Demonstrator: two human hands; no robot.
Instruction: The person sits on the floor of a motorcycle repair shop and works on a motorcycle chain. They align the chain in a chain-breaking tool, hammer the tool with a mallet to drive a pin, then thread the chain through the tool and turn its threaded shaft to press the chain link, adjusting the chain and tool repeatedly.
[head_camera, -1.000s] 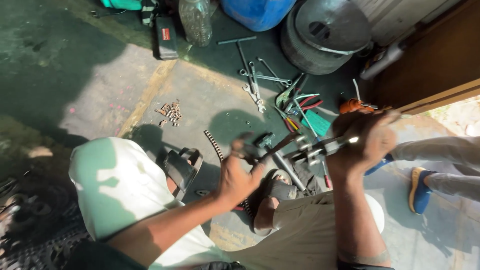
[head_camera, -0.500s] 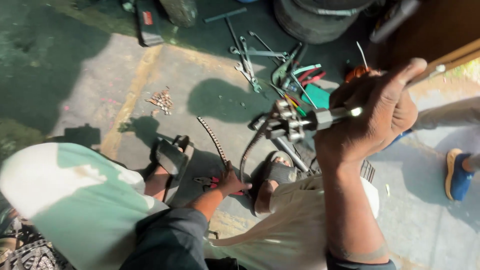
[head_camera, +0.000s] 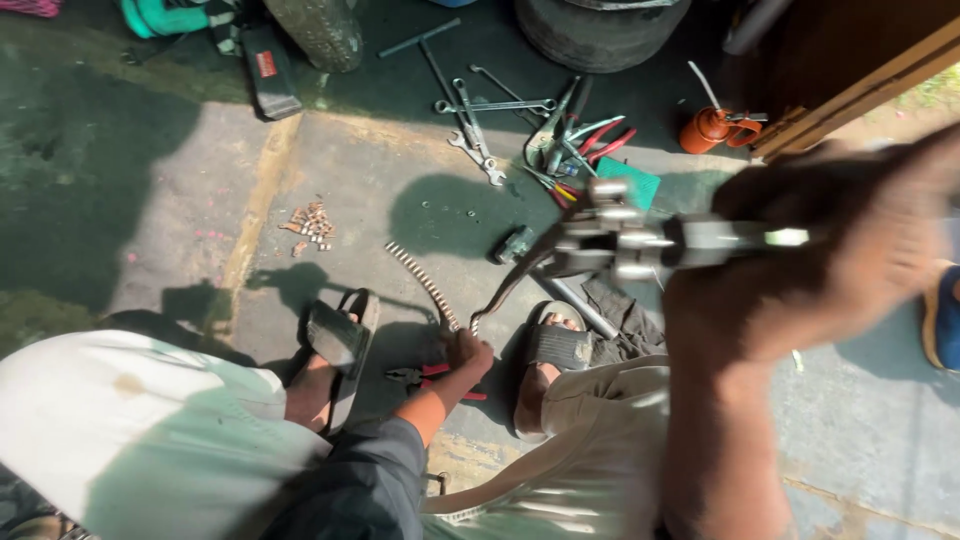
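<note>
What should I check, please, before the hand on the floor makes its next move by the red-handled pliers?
1. Left hand down at the floor between the sandalled feet: ok.
2. Red-handled pliers within its reach, just beside it: ok.
3. Whether that hand already grips anything: cannot tell.
4. Right hand closed on the metal lever assembly, held raised: ok.
5. Cable hanging from the assembly towards the left hand, free of snags: cannot tell, blurred.
6. Wrenches out of the way, farther off: ok.
</note>
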